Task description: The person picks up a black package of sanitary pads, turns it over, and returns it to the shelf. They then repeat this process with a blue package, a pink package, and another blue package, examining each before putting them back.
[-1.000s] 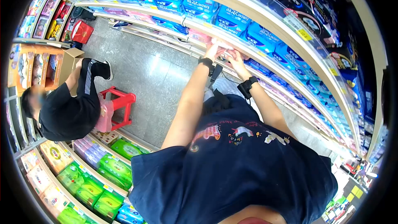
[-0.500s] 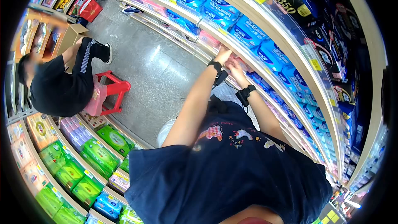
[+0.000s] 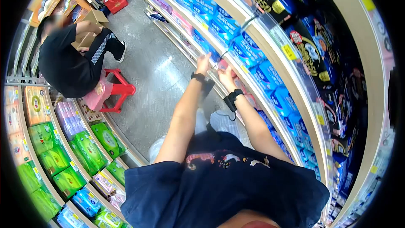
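My left hand (image 3: 203,64) is at the edge of a lower shelf, its fingertips beside a blue pack (image 3: 207,45); how they are bent is too small to make out. Close on its right, my right hand (image 3: 227,78) has its fingers closed around a pink pack (image 3: 223,65) on the same lower shelf. Part of that pack is hidden by the hand and the shelf above. Rows of blue packs (image 3: 248,50) fill the shelf just over my hands. Both wrists wear black straps with small devices.
A person in black (image 3: 69,65) sits on a red stool (image 3: 122,95) at the left, beside an open cardboard box (image 3: 96,17). Green tissue packs (image 3: 86,152) line the shelves at lower left. Dark packs (image 3: 312,50) stand on the upper right shelf. A red bag (image 3: 115,1) rests on the floor.
My view has turned, so the shelves and seated person appear shifted. My hands have drawn farther apart and lower in view; the left one has moved left along the shelf edge.
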Motion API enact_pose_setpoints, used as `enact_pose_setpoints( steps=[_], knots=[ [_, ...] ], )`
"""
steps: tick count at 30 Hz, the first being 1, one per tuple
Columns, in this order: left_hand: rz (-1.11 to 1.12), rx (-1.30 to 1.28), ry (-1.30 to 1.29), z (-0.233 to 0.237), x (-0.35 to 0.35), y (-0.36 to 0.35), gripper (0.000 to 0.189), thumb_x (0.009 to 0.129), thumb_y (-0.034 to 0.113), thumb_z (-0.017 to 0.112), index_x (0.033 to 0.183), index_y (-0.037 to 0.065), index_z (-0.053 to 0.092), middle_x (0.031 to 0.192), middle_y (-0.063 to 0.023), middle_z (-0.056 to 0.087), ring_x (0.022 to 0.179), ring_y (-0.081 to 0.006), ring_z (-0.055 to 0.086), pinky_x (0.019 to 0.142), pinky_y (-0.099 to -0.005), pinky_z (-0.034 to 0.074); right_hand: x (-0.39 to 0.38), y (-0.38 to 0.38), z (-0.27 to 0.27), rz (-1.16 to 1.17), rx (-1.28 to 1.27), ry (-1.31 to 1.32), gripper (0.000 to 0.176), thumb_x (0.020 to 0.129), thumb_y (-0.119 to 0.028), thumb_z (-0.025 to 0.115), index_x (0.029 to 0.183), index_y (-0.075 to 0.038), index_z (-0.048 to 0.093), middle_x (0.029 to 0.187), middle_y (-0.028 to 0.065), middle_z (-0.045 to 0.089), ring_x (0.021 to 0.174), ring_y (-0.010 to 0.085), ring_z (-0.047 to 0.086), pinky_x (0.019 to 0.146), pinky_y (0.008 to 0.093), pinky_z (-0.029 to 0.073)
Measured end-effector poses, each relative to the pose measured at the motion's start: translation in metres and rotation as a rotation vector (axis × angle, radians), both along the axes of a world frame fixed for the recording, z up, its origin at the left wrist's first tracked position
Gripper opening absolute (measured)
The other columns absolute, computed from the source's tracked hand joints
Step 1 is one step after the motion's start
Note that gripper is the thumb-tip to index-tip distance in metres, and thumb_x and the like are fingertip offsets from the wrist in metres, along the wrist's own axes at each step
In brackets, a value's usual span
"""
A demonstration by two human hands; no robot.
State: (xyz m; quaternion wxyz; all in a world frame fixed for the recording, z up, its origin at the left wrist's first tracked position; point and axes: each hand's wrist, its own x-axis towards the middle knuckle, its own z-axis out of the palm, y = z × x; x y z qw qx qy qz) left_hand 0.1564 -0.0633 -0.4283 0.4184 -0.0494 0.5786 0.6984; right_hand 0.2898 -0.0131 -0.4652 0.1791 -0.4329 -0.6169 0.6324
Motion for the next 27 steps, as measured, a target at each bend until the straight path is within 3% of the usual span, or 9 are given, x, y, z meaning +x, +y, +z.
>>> enact_pose_setpoints(
  steps=[2, 3, 5, 9, 12, 16, 18, 22, 27],
  knots=[
    [-0.147, 0.041, -0.035, -0.013, -0.016, 0.009, 0.079, 0.077, 0.039, 0.073, 0.132, -0.001, 0.032, 0.073, -0.0031, 0.053, 0.055, -0.0117, 0.049, 0.045, -0.0259, 0.037, -0.024, -0.010, 0.040, -0.087, -0.054, 0.130, 0.079, 0.082, -0.002, 0.056, 0.142, 0.000, 0.005, 0.125, 0.0236, 0.045, 0.102, 0.0248, 0.056, 0.084, 0.0333, 0.047],
    [-0.139, 0.099, -0.078, -0.025, -0.018, 0.016, 0.082, 0.076, 0.040, 0.073, 0.133, -0.001, 0.031, 0.086, -0.0080, 0.055, 0.067, -0.0149, 0.053, 0.051, -0.0273, 0.040, -0.030, -0.014, 0.081, 0.009, 0.191, -0.070, 0.079, 0.080, -0.003, 0.059, 0.140, 0.004, 0.009, 0.130, 0.0237, 0.039, 0.106, 0.0271, 0.054, 0.089, 0.0353, 0.046],
    [-0.122, 0.207, -0.135, -0.074, -0.024, 0.038, 0.088, 0.075, 0.042, 0.073, 0.135, -0.004, 0.028, 0.115, -0.0191, 0.052, 0.095, -0.0236, 0.056, 0.070, -0.0348, 0.046, -0.040, 0.005, 0.039, 0.054, 0.195, -0.047, 0.070, 0.079, -0.006, 0.061, 0.135, 0.005, 0.020, 0.120, 0.0223, 0.049, 0.099, 0.0251, 0.058, 0.085, 0.0334, 0.048],
    [-0.135, 0.208, -0.089, -0.060, -0.029, 0.041, 0.091, 0.075, 0.040, 0.073, 0.135, -0.009, 0.024, 0.114, -0.0180, 0.051, 0.097, -0.0229, 0.055, 0.069, -0.0363, 0.050, -0.053, 0.028, -0.005, 0.164, 0.253, -0.099, 0.042, 0.077, -0.010, 0.064, 0.113, 0.005, 0.048, 0.083, 0.0136, 0.065, 0.080, 0.0185, 0.064, 0.071, 0.0295, 0.050],
    [-0.214, 0.192, -0.066, -0.031, -0.029, 0.035, 0.091, 0.075, 0.039, 0.074, 0.135, -0.009, 0.025, 0.112, -0.0175, 0.052, 0.097, -0.0222, 0.056, 0.067, -0.0316, 0.051, -0.051, 0.017, 0.033, 0.034, -0.002, -0.071, 0.038, 0.086, -0.020, 0.060, 0.116, 0.003, 0.053, 0.105, 0.0170, 0.063, 0.100, 0.0235, 0.060, 0.082, 0.0348, 0.048],
    [-0.159, 0.185, -0.091, -0.003, -0.018, 0.029, 0.084, 0.077, 0.039, 0.071, 0.135, -0.005, 0.027, 0.112, -0.0145, 0.053, 0.098, -0.0221, 0.056, 0.070, -0.0324, 0.050, -0.048, 0.021, 0.002, -0.012, 0.019, 0.029, 0.039, 0.086, -0.023, 0.061, 0.116, 0.001, 0.054, 0.105, 0.0163, 0.063, 0.102, 0.0223, 0.059, 0.084, 0.0331, 0.047],
    [-0.150, 0.245, -0.097, -0.007, -0.019, 0.031, 0.082, 0.078, 0.039, 0.070, 0.135, -0.003, 0.029, 0.113, -0.0138, 0.052, 0.100, -0.0221, 0.055, 0.073, -0.0336, 0.049, -0.048, 0.026, -0.012, -0.018, 0.177, 0.079, 0.050, 0.077, -0.012, 0.066, 0.120, 0.003, 0.047, 0.101, 0.0100, 0.059, 0.076, 0.0123, 0.058, 0.062, 0.0233, 0.047],
    [-0.137, 0.274, -0.196, -0.048, -0.018, 0.038, 0.070, 0.080, 0.040, 0.066, 0.132, 0.004, 0.036, 0.114, -0.0115, 0.053, 0.101, -0.0213, 0.054, 0.082, -0.0362, 0.045, -0.044, 0.014, 0.029, -0.037, 0.044, 0.132, 0.056, 0.076, -0.018, 0.071, 0.122, 0.002, 0.045, 0.108, 0.0087, 0.055, 0.095, 0.0168, 0.055, 0.082, 0.0293, 0.044],
    [-0.018, 0.418, -0.346, -0.056, -0.020, 0.031, 0.057, 0.080, 0.036, 0.065, 0.124, 0.007, 0.043, 0.110, -0.0100, 0.054, 0.097, -0.0218, 0.055, 0.084, -0.0383, 0.044, -0.044, 0.020, 0.004, 0.160, 0.208, 0.036, 0.056, 0.075, -0.025, 0.074, 0.117, 0.000, 0.047, 0.109, 0.0110, 0.055, 0.101, 0.0181, 0.051, 0.088, 0.0316, 0.041]
  ],
)
